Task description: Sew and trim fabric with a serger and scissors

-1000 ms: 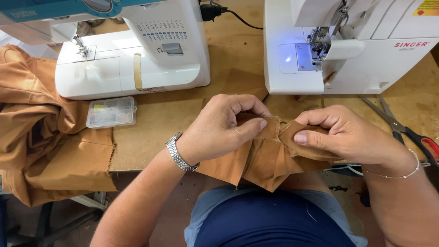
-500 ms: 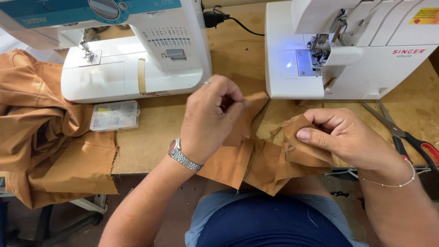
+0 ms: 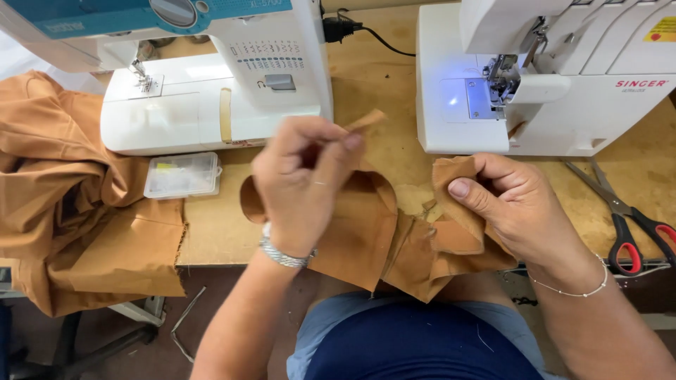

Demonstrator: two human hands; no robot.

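1. The left hand (image 3: 303,186) was bare, with a silver metal-link watch band (image 3: 282,253) at its wrist.
2. The right hand (image 3: 517,207) wore a thin beaded bracelet (image 3: 574,290).
3. Both forearms were sleeveless.

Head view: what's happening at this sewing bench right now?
A person seated at a wooden bench works a tan fabric piece with both hands. The left hand is raised, pinching a narrow strip or edge of it; the right hand grips a bunched part. A sewing machine and a lit overlock machine stand behind, with red-handled scissors to the right and more tan cloth piled left.
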